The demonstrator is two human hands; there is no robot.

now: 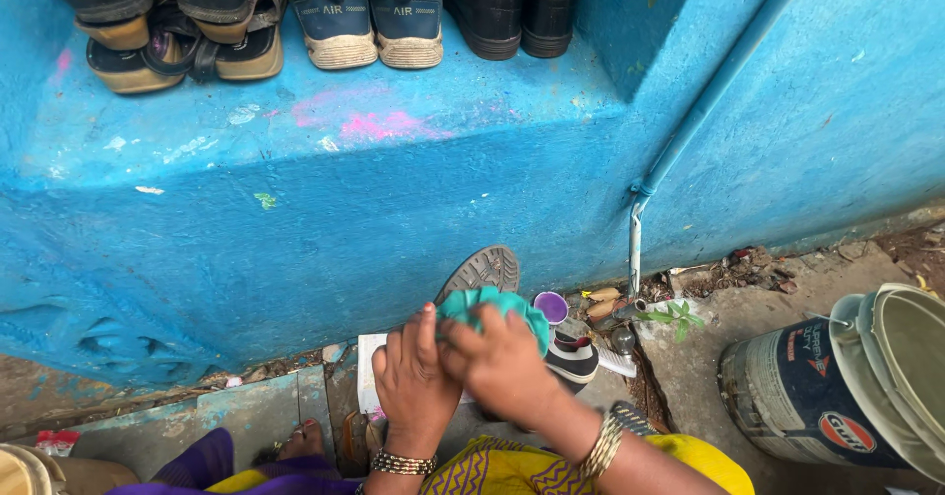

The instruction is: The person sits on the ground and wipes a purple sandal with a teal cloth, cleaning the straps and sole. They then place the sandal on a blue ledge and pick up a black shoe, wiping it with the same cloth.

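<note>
- Both hands close on a green cloth (492, 310): the right hand (504, 362) has its grip bunched over the cloth from above, and the left hand (418, 372) presses its fingers against the cloth's near edge.
- Under the cloth and both grips lies a shoe (576, 357), dark with a white sole rim, showing just right of the right grip.
- Just above the grips a grey sole (482, 271) stands tilted against the blue wall (325, 229).
- Right of the cloth, touching or just beside it, sits a small purple cap (551, 306).
- Below the left grip a white pad (367, 377) lies on the floor, partly hidden by the hand.
- Well right of the grips stands a dark drum (797, 397) with a pale bucket (901, 377) set in its top.
- Far above the grips, a ledge (295, 121) carries sandals (167, 23), grey sneakers (369, 13) and black shoes (514, 3).
- Bangles circle both wrists.
</note>
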